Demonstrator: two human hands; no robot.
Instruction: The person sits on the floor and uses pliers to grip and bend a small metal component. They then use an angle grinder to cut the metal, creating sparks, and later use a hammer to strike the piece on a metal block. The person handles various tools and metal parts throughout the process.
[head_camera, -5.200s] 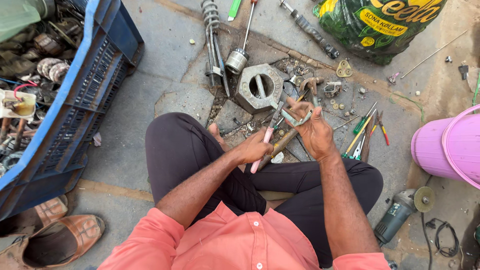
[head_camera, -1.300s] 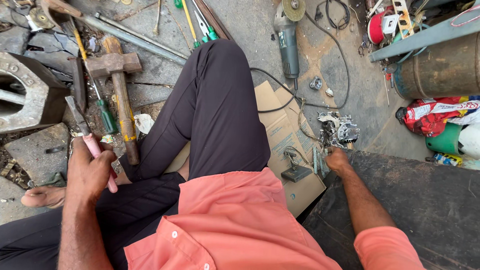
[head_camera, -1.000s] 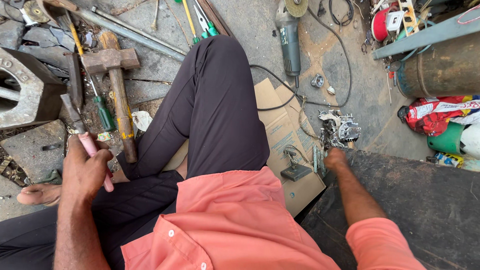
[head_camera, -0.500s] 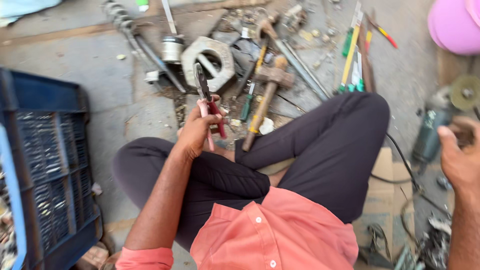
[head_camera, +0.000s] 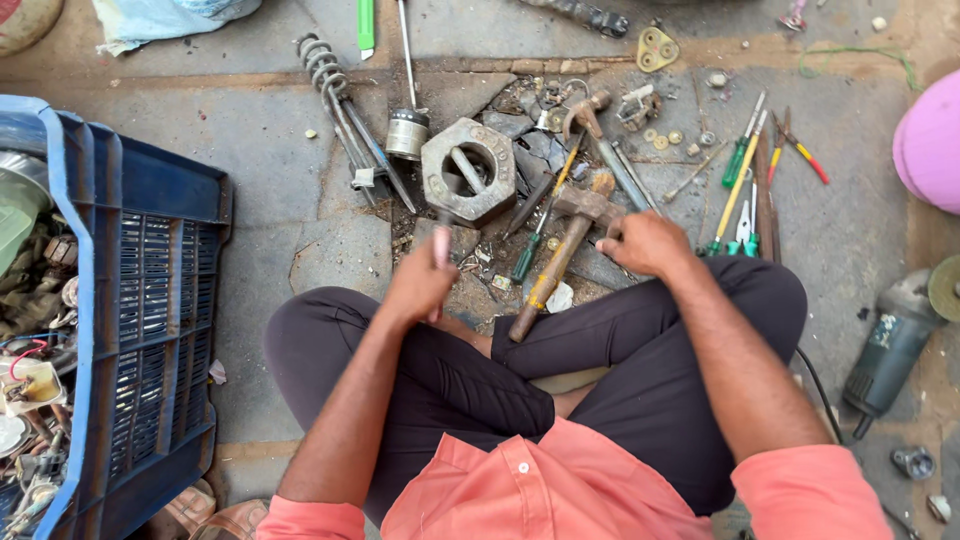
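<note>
Just left of the frame's centre, the left hand (head_camera: 418, 285) is closed around pink-handled pliers (head_camera: 441, 240), whose tip points up toward a big hexagonal metal nut (head_camera: 468, 172) lying on the ground above it. To the right, the right hand (head_camera: 645, 243) rests with curled fingers at the head of a wooden-handled hammer (head_camera: 560, 255); whether it grips anything cannot be told. The hammer slants down toward the crossed legs in dark trousers. Green-handled screwdrivers (head_camera: 735, 195) lie further right. In the upper left corner lies a pale blue bag (head_camera: 165, 18), its markings unreadable. A blue plastic crate (head_camera: 165, 300) of scrap fills the left edge, an angle grinder (head_camera: 895, 340) the right. The surface is cracked grey concrete floor (head_camera: 260, 140), littered with small parts.
</note>
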